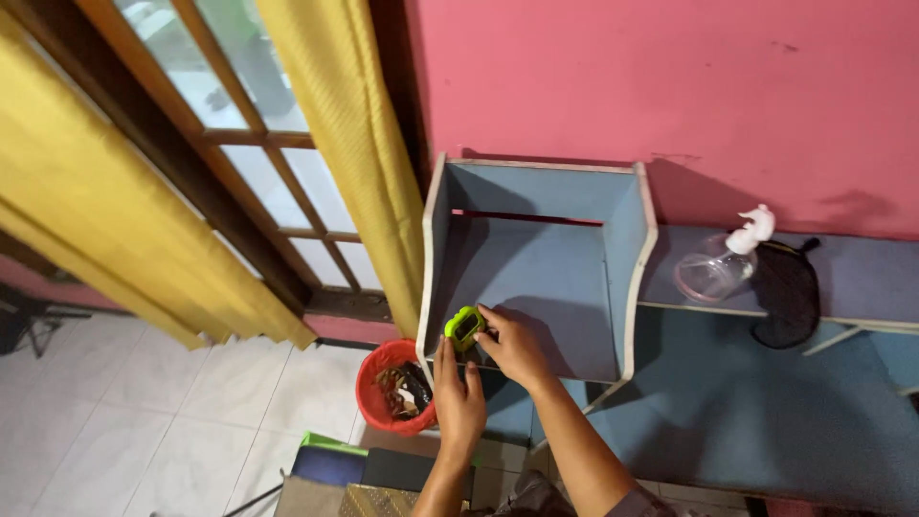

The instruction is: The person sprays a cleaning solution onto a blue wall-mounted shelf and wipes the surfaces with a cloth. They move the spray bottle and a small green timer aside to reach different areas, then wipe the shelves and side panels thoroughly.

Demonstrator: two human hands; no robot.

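A small lime-green device with a dark face (464, 327) sits at the front left edge of a blue shelf unit (565, 268). My right hand (512, 343) grips its right side with thumb and fingers. My left hand (459, 393) is just below it, fingers reaching up and touching its lower edge. Both forearms come in from the bottom of the view.
A clear spray bottle with a white trigger (718, 263) and a black cloth (785, 292) lie on the blue desk surface (862, 278) to the right. A red bin (391, 388) with rubbish stands on the floor below left. Yellow curtains (354, 144) hang at the window.
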